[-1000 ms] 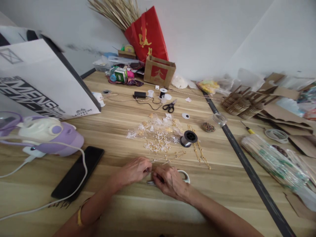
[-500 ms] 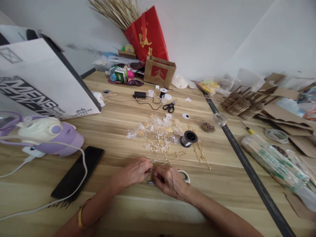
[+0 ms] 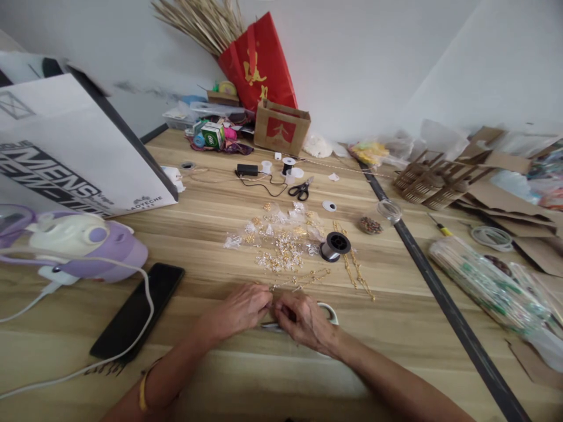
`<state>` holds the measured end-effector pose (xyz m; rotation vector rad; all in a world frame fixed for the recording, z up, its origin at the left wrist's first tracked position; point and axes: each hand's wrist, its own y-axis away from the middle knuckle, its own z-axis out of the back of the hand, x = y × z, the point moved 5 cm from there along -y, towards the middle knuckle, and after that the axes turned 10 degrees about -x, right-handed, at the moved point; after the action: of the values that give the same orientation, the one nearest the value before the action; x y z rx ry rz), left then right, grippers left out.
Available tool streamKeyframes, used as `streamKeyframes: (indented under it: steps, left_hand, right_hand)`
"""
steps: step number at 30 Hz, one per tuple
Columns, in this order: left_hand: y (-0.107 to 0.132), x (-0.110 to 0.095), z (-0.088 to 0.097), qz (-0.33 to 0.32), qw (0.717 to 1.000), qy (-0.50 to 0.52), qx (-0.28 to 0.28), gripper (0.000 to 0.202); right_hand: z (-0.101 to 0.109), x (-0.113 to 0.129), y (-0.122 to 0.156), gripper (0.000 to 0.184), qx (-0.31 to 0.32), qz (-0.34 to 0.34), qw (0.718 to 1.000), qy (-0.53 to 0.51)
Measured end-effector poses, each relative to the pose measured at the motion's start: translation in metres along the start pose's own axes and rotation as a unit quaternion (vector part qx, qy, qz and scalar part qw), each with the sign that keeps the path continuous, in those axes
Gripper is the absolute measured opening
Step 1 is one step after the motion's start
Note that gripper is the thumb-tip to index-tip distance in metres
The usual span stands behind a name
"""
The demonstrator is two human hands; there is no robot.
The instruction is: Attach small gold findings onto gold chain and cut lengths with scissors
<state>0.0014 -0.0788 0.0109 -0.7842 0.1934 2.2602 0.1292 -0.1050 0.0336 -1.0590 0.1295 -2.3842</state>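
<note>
Both grips, left hand (image 3: 248,306) and right hand (image 3: 303,319), are curled nearly together; whether anything is held cannot be told. The chain (image 3: 313,278) is laid at one o'clock from them.

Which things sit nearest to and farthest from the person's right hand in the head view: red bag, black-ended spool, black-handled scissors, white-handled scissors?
Ordered from the right hand:
1. White-handled scissors: partly hidden by the hand.
2. Black-ended spool: ahead, slightly right.
3. Black-handled scissors: farther ahead, beyond the spool.
4. Red bag: far back, slightly left.
</note>
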Motion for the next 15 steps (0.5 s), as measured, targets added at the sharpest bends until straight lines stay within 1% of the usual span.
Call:
streamKeyframes:
  steps: [3, 6, 9, 12, 15]
  left_hand:
    - [-0.001, -0.001, 0.003, -0.008, 0.999, -0.035, 0.015, 0.015]
    - [-0.006, -0.004, 0.012, 0.010, 0.999, -0.036, 0.016, 0.014]
    - [-0.012, -0.006, 0.021, 0.060, 0.998, -0.007, 0.011, 0.016]
    - [-0.017, -0.006, 0.027, 0.115, 0.992, 0.044, -0.015, 0.015]
    - [-0.018, -0.002, 0.029, 0.164, 0.980, 0.103, -0.049, 0.012]
  right_hand:
    - [0.002, -0.001, -0.001, 0.010, -0.013, -0.009, 0.999, -0.031]
    - [0.005, -0.001, -0.003, 0.011, -0.019, -0.031, 0.998, -0.057]
    - [0.007, -0.004, -0.004, 0.012, -0.029, -0.062, 0.995, -0.078]
    - [0.010, -0.009, -0.003, 0.011, -0.059, -0.082, 0.990, -0.093]
    - [0.011, -0.012, -0.001, 0.013, -0.091, -0.087, 0.987, -0.099]
